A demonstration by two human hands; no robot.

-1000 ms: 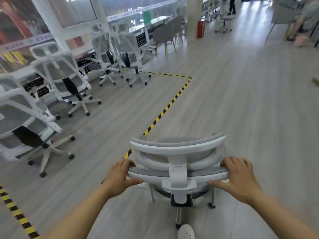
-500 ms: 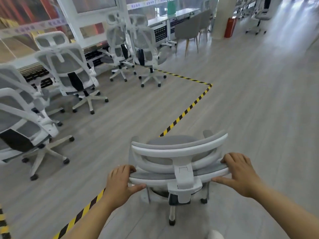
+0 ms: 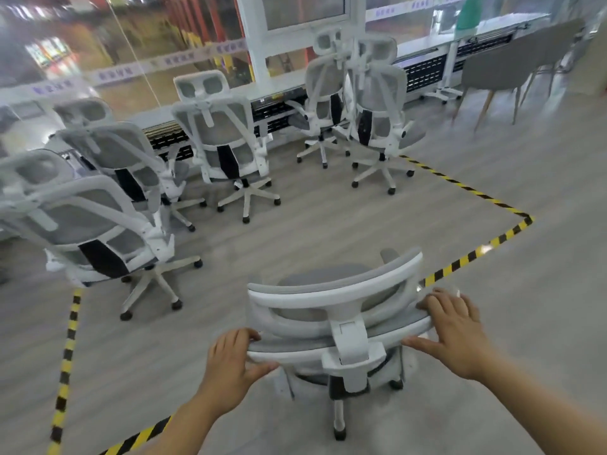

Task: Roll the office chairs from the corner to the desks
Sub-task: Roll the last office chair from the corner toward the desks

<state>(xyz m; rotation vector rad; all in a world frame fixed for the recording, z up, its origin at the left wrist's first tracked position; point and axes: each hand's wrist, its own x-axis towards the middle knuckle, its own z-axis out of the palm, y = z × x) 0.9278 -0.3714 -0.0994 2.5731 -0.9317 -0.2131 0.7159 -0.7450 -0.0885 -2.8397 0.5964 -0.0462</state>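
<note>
A white-framed office chair (image 3: pixel 338 295) with grey mesh stands right in front of me, its back toward me. My left hand (image 3: pixel 230 359) grips the left end of its backrest rim, fingers over the top and thumb underneath. My right hand (image 3: pixel 456 333) holds the right end the same way, with the thumb spread below the rim. The chair's seat and most of its wheeled base are hidden behind the backrest; one caster (image 3: pixel 340 433) shows below.
Several matching chairs stand ahead by the window counter (image 3: pixel 289 80): one nearest at left (image 3: pixel 92 221), one in the middle (image 3: pixel 220 136), two at the right (image 3: pixel 377 93). Yellow-black floor tape (image 3: pixel 466 261) frames this area. Grey dining chairs (image 3: pixel 492 73) stand at the far right.
My view has swung left toward the window and the row of chairs is closer. The held chair has rolled across the tape line. Both hands keep their hold.
</note>
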